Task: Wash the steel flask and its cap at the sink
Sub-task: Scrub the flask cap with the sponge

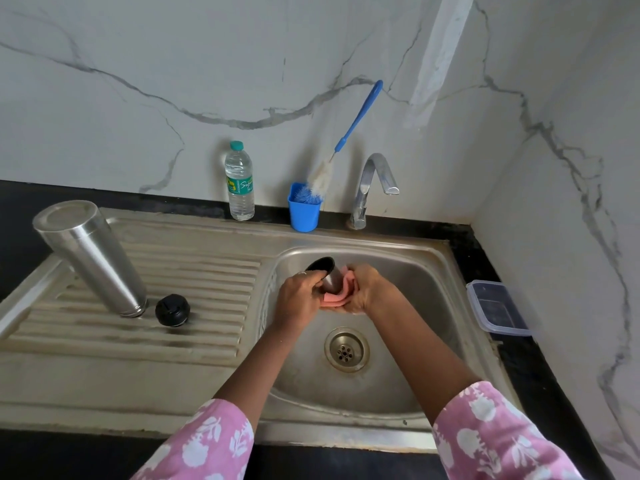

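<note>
Mouth down on the ribbed drainboard [194, 271] at the left stands the tall steel flask [91, 256]. Beside its mouth lies a round black stopper [172, 309]. Over the sink bowl [408, 271], my left hand [299, 299] grips the steel cup-shaped cap [327, 275], whose dark open end points up and away. My right hand [363, 289] holds a folded pink sponge cloth [337, 298] pressed against the cap's side and underside.
The steel tap [370, 188] stands behind the bowl with no water running. A blue cup [304, 211] holding a blue-handled bottle brush [346, 143] and a plastic water bottle [239, 181] stand at the wall. A clear lidded box [495, 308] sits on the black counter at right. The drain [346, 349] is open.
</note>
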